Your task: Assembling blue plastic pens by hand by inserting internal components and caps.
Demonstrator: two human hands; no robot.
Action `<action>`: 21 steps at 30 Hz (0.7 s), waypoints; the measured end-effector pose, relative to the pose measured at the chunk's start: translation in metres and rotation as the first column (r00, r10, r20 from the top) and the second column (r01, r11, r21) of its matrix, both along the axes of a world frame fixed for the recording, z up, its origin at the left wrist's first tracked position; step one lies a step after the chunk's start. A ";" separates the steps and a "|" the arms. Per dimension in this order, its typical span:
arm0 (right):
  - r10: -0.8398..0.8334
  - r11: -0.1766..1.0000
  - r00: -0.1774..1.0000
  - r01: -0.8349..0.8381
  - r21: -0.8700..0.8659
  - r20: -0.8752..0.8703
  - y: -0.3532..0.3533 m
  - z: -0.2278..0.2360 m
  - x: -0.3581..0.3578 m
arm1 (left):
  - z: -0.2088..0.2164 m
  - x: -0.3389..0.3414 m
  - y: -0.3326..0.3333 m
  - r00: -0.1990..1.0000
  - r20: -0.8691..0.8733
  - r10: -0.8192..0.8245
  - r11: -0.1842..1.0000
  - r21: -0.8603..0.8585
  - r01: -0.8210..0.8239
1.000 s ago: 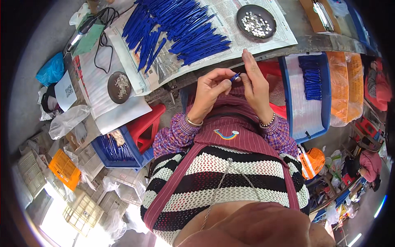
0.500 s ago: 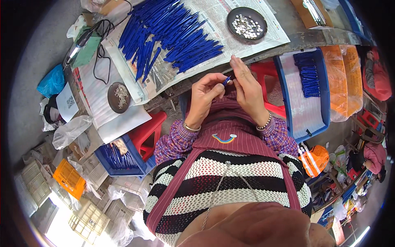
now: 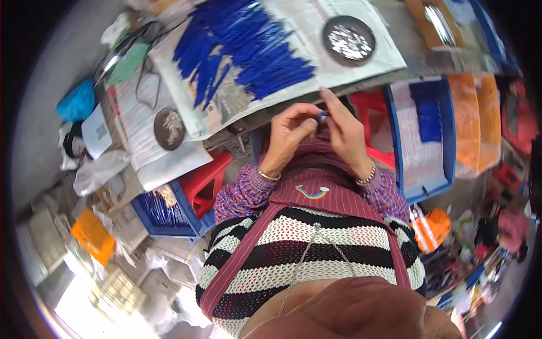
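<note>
A small blue piece [image 3: 323, 114] sits between my hands at the near table edge. My left hand [image 3: 289, 137] pinches it between thumb and forefinger. My right hand [image 3: 347, 134] is close beside it, fingers stretched and its side turned to the piece; blur hides whether it touches. Just beyond lies a heap of slender blue sticks [image 3: 254, 53] on newspaper [image 3: 305, 25]. At the heap's right, a round dark dish [image 3: 337, 56] holds many small shiny white bits. A smaller brown dish [image 3: 161, 137], farther left, has similar pale bits in it.
A blue tray [image 3: 450, 141] with a bundle of blue sticks stands at my right, near orange crates [image 3: 468, 124] and a red stool [image 3: 378, 133]. Left are a blue bin [image 3: 195, 226], another red stool [image 3: 212, 186] and a corded tool [image 3: 110, 61]. People are at the far right.
The whole view has shifted slightly and blurred, with the table things sliding right and down. My hands stay together around the blue piece, which shows less now.
</note>
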State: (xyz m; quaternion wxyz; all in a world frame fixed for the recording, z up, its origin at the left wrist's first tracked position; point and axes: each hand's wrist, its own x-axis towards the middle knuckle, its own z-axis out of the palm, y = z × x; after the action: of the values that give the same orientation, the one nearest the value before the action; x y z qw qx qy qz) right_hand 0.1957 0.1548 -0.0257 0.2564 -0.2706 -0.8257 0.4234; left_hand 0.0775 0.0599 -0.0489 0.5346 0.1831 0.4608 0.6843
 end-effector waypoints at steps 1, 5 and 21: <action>0.009 0.995 1.000 -0.011 -0.104 -0.024 -0.001 0.001 -0.004 | 0.005 -0.002 0.000 1.000 -0.006 0.017 1.000 -0.026 -0.017; -0.048 0.920 0.996 0.016 -0.391 -0.073 -0.003 0.002 -0.001 | 0.011 -0.004 -0.005 0.997 -0.065 0.030 0.999 -0.015 -0.031; -0.075 0.847 0.997 0.058 -0.528 -0.011 0.002 -0.009 -0.001 | 0.000 -0.011 -0.006 0.978 -0.180 0.101 0.994 0.068 -0.090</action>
State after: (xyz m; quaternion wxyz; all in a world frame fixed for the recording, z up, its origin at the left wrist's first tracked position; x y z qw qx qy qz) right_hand 0.1951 0.1570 -0.0349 0.1997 -0.3523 -0.6638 0.6288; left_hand 0.0666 0.0539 -0.0488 0.4507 0.2389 0.4956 0.7029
